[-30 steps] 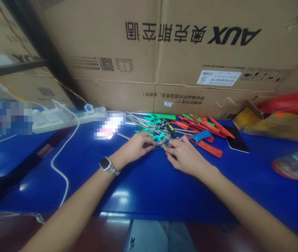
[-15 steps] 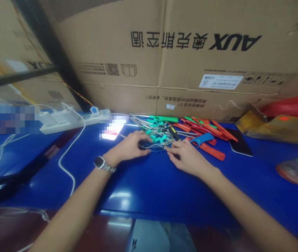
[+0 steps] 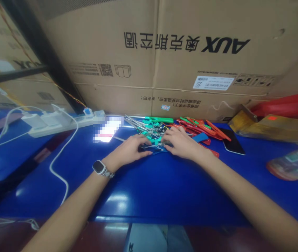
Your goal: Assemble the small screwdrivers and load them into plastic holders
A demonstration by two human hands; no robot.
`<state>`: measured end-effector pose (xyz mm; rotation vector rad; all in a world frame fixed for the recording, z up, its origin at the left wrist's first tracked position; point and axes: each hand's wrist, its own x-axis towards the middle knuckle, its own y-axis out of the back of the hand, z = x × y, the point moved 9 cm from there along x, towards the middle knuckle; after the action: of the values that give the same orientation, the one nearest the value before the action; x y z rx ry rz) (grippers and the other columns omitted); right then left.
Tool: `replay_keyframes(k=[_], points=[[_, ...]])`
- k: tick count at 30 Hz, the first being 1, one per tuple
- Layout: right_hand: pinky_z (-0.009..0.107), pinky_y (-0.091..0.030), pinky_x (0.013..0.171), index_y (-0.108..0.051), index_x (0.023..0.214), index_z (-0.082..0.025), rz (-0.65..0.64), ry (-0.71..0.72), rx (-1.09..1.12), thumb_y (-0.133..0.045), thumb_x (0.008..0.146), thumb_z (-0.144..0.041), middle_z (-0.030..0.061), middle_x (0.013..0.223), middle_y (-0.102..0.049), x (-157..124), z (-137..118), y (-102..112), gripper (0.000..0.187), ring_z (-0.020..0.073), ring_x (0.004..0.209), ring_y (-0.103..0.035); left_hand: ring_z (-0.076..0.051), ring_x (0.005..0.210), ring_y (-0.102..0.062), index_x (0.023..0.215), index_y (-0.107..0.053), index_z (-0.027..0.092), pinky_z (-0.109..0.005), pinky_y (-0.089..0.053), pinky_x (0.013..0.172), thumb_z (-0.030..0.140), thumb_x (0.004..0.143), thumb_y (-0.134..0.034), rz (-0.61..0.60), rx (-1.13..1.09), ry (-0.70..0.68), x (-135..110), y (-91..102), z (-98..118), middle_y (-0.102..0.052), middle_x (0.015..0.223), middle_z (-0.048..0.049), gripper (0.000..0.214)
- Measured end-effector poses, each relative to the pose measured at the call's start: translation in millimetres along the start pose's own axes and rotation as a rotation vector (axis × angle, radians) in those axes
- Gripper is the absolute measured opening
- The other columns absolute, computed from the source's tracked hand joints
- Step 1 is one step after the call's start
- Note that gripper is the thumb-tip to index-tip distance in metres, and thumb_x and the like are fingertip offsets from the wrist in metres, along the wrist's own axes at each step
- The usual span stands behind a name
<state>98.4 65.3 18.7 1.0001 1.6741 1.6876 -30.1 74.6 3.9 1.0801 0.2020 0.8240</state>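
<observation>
A blue plastic casing (image 3: pixel 157 152) with thin white wires (image 3: pixel 152 147) lies at the front of a pile on the table. My left hand (image 3: pixel 129 151), with a watch on the wrist, is closed around the casing's left end, thumb in front. Over its right end, my right hand (image 3: pixel 181 142) has its fingers curled; what they pinch is hidden. Just behind the hands are green plastic parts (image 3: pixel 161 119) and thin metal rods (image 3: pixel 133 122). Red plastic casings (image 3: pixel 194 127) and a flat blue piece (image 3: pixel 200 137) lie to the right of them.
A lit phone (image 3: pixel 110 129) lies left of the pile, a dark phone (image 3: pixel 233 141) right of it. A white power strip (image 3: pixel 56 122) with cables stands at the left. A large cardboard box (image 3: pixel 138 17) walls off the back. A clear bottle (image 3: pixel 293 161) lies at the right.
My right hand has moved slightly up and over the casing, now covering most of the yellow-black screwdriver. My left hand stays at the casing. The view has shifted a little to the right.
</observation>
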Motion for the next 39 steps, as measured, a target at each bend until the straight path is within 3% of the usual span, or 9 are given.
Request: replay_keyframes(k=[8,17,19,24,29,31,34,39], points=[[0.037,-0.029,0.084,-0.072,0.1,-0.022,0.085,-0.056,0.052,-0.061,0.093,-0.025,0.0065,0.098,-0.068,-4,7,-4,0.013,0.0249,0.1,-0.058,-0.016,0.081,-0.065,0.105,-0.072,0.018,-0.03,-0.052,0.077,0.003,0.078,-0.055,-0.055,-0.068,0.015,-1,2.2,-11,-0.072,0.093,-0.0041,0.036],[0.036,-0.03,0.081,-0.074,0.11,-0.024,0.123,-0.061,0.098,-0.056,0.095,-0.024,0.0071,0.102,-0.068,-8,7,-11,0.023,0.023,0.098,-0.057,-0.021,0.091,-0.067,0.093,-0.074,0.019,-0.035,-0.05,0.086,-0.004,0.076,-0.048,-0.193,0.183,-0.041,28,4.0,2,-0.074,0.095,-0.0056,0.038],[0.036,-0.031,0.082,-0.074,0.112,-0.024,0.127,-0.07,0.09,-0.056,0.095,-0.024,0.0079,0.104,-0.068,-9,5,-11,0.024,0.0234,0.1,-0.057,-0.022,0.094,-0.064,0.093,-0.074,0.018,-0.036,-0.049,0.087,-0.005,0.076,-0.048,-0.162,0.218,-0.063,31,4.6,4,-0.07,0.096,-0.0071,0.038],[0.038,-0.036,0.086,-0.072,0.115,-0.021,0.151,-0.083,0.112,-0.054,0.094,-0.024,0.009,0.109,-0.064,-15,0,-10,0.029,0.0231,0.098,-0.059,-0.021,0.095,-0.059,0.096,-0.068,0.018,-0.035,-0.049,0.086,0.001,0.081,-0.051,0.064,0.155,-0.066,21,15.3,-2,-0.059,0.101,-0.0074,0.027],[0.037,-0.04,0.085,-0.07,0.117,-0.02,0.217,-0.135,0.129,-0.047,0.096,-0.02,0.01,0.108,-0.063,-9,9,6,0.032,0.0223,0.096,-0.06,-0.015,0.077,-0.057,0.084,-0.062,0.018,-0.029,-0.048,0.071,0.005,0.083,-0.054,0.11,0.002,-0.031,10,20.2,-10,-0.055,0.087,-0.0021,0.015],[0.037,-0.04,0.085,-0.072,0.112,-0.021,0.153,-0.113,0.1,-0.049,0.096,-0.025,0.0099,0.106,-0.063,3,10,8,0.028,0.0234,0.098,-0.06,-0.014,0.073,-0.055,0.082,-0.062,0.017,-0.027,-0.047,0.068,0.008,0.084,-0.055,0.116,-0.035,-0.017,9,20.7,-11,-0.055,0.083,-0.0012,0.012],[0.033,-0.04,0.073,-0.075,0.099,-0.022,-0.031,-0.115,0.04,-0.06,0.088,-0.029,0.0088,0.099,-0.066,25,14,0,0.019,0.0218,0.085,-0.062,-0.013,0.071,-0.056,0.086,-0.067,0.017,-0.026,-0.046,0.066,0.013,0.085,-0.059,0.093,-0.064,-0.019,9,17.2,-10,-0.057,0.081,-0.0012,0.009],[0.029,-0.035,0.056,-0.074,0.082,-0.024,-0.201,-0.144,0.063,-0.072,0.075,-0.026,0.004,0.08,-0.07,52,24,-16,0.008,0.0187,0.068,-0.06,-0.018,0.082,-0.059,0.092,-0.077,0.022,-0.031,-0.047,0.076,0.028,0.084,-0.07,-0.059,0.005,-0.054,5,1.6,-1,-0.061,0.093,-0.0047,0.013]])
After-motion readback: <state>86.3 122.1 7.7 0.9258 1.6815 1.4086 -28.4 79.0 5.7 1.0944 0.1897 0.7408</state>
